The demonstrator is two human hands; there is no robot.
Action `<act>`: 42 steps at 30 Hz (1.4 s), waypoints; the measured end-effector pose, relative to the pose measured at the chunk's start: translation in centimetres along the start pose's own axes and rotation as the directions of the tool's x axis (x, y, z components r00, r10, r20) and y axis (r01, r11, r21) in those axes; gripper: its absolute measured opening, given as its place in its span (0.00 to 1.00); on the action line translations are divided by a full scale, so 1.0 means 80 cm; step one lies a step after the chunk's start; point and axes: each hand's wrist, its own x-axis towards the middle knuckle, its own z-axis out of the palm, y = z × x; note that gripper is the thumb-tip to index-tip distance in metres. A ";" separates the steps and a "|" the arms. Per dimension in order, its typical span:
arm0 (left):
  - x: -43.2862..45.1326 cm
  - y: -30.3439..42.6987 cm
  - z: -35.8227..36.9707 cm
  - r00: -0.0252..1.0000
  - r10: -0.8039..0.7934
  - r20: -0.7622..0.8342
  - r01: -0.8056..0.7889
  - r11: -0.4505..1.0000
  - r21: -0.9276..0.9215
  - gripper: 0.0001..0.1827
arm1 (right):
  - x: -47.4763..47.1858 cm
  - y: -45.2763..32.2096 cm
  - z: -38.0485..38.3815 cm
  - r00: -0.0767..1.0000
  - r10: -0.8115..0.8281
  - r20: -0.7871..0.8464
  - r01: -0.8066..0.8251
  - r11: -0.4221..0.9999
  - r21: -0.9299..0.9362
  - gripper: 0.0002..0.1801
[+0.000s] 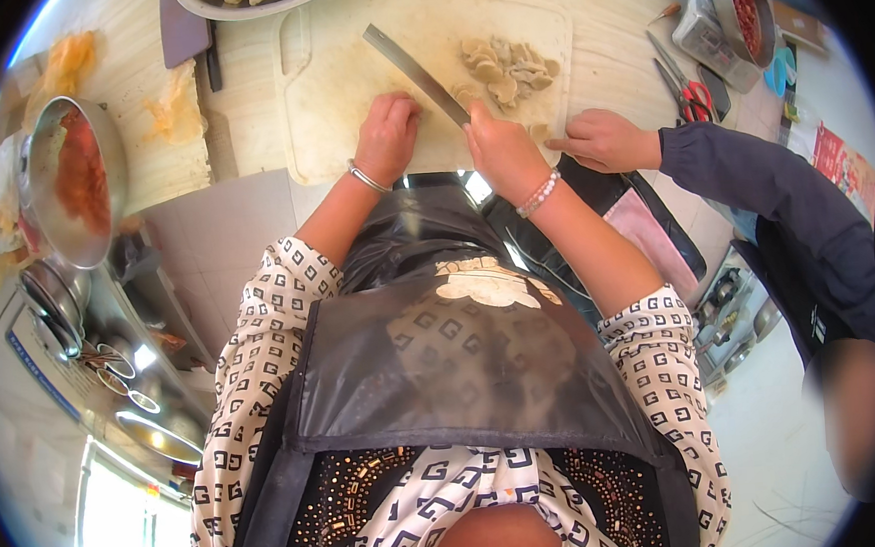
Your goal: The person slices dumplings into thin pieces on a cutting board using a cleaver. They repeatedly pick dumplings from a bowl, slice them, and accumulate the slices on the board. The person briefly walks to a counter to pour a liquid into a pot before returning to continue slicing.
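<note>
My right hand (501, 145) grips the handle of a kitchen knife (418, 75), its long blade slanting up and left over the white cutting board (347, 23). Left of the knife, my left hand (390, 130) rests at the near part of the board with its fingers curled; whether anything is under the fingertips is hidden. A heap of pale beige slices (508, 70) lies on the right part of the board. One slice (539, 130) lies near the board's right front corner, by the finger of another person's hand (602, 141).
At the top stands a metal bowl (263, 9) of pale pieces. Scissors with red handles (696, 100), a scale (716, 42) and a bowl of red pieces (746, 10) are at the right. A bowl with red residue (75, 179) stands left. The other person's sleeve (762, 171) reaches in from the right.
</note>
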 end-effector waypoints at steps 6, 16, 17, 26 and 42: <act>-0.001 -0.001 0.002 1.000 -0.019 -0.011 0.019 1.000 -0.007 0.10 | -0.033 -0.007 -0.004 0.999 -0.026 0.027 0.027 0.997 -0.068 0.07; 0.001 -0.004 0.007 0.999 0.028 -0.035 -0.027 1.000 0.013 0.09 | -0.008 0.004 0.005 0.997 -0.015 0.073 0.015 1.000 0.005 0.08; 0.000 -0.005 0.007 0.999 0.033 -0.036 -0.033 0.999 0.013 0.09 | -0.006 0.005 0.009 0.996 -0.003 0.084 0.002 1.000 0.009 0.09; -0.001 0.000 -0.002 1.000 0.031 -0.002 -0.031 0.999 0.012 0.11 | 0.011 0.010 0.030 1.000 -0.017 -0.024 0.020 0.995 0.098 0.12; 0.034 -0.017 -0.103 0.949 -0.279 -0.149 0.283 0.959 0.007 0.13 | -0.045 0.055 0.002 0.998 0.055 0.006 -0.055 0.995 0.083 0.10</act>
